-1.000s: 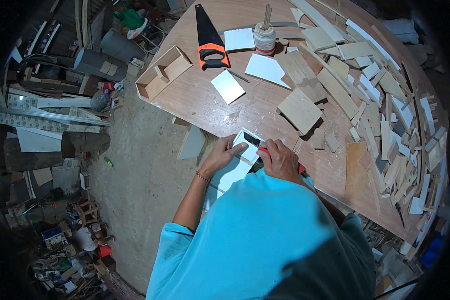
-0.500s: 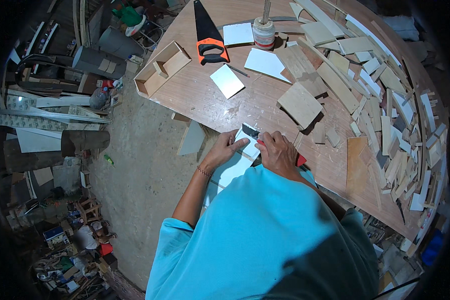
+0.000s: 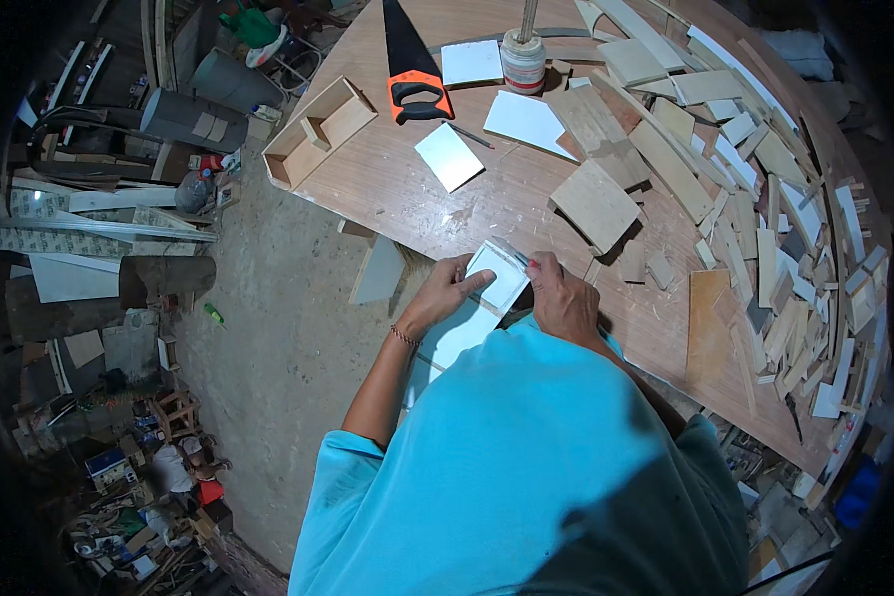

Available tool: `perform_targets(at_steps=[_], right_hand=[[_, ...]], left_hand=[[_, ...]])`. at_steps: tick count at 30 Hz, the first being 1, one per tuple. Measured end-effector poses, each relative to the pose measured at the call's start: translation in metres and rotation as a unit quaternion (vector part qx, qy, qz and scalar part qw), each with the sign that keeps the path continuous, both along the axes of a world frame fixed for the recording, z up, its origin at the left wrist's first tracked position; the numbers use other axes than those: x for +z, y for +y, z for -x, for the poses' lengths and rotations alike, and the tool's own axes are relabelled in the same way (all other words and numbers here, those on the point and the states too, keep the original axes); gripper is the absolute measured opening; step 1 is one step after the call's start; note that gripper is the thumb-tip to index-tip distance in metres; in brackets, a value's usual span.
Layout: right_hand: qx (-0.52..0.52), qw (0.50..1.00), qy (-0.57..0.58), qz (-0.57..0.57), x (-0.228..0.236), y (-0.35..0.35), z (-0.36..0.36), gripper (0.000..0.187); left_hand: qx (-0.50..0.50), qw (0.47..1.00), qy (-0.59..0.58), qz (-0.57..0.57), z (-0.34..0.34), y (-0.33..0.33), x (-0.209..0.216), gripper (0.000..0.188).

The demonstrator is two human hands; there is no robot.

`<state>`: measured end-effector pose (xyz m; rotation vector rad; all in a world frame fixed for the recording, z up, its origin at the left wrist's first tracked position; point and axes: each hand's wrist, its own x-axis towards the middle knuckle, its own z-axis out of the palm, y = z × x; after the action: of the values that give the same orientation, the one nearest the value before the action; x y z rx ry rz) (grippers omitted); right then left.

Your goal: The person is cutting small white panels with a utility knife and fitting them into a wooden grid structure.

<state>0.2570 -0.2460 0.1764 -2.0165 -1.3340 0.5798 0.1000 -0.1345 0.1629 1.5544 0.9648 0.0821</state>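
Note:
My left hand [image 3: 441, 296] grips the edge of a long white wooden piece [image 3: 463, 334], its thumb lying on the white face and the other fingers partly under it. The piece runs from the table edge back toward my body, with seams across it; my shirt hides part of it. My right hand [image 3: 564, 301] is closed around a red-handled scraper [image 3: 533, 265] at the piece's far right corner. Its flat blade appears nearly edge-on there, and most of the handle is hidden by my fingers.
On the wooden table [image 3: 407, 214] lie a handsaw [image 3: 416, 84], a pencil [image 3: 470, 136], a white square panel [image 3: 450, 157] and an open wooden box [image 3: 320, 134]. A jar [image 3: 523, 62] stands farther back. Wood offcuts [image 3: 765, 228] pile up on the right.
The scraper's dark blade lay broad over the white piece's far end; now it has turned nearly edge-on at the right corner. My right hand has rotated more upright. My left hand keeps its hold.

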Motion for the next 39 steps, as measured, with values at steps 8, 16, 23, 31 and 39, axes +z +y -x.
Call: perform_targets(at_steps=[8,16,23,31,39], right_hand=[[0.104,0.99,-0.093,0.022,0.003,-0.003,-0.009,0.02],[0.011,0.991,0.042,0.127,-0.042,0.006,-0.033,0.026],[0.09,0.972,-0.032,0.215,-0.085,0.026,-0.035,0.027],[0.017,0.988,-0.042,0.148,-0.125,0.069,-0.028,0.044],[-0.025,0.963,0.225,0.148,-0.152,0.083,-0.037,0.022]], left_hand=[[0.011,0.999,-0.002,0.044,-0.005,0.007,0.01,0.038],[-0.071,0.997,0.012,-0.02,-0.008,0.064,-0.051,0.042],[-0.198,0.957,0.148,-0.151,-0.032,0.1,-0.123,0.044],[-0.052,0.965,0.13,-0.223,-0.035,0.085,-0.128,0.05],[-0.039,0.963,0.123,-0.235,-0.03,0.082,-0.131,0.046]])
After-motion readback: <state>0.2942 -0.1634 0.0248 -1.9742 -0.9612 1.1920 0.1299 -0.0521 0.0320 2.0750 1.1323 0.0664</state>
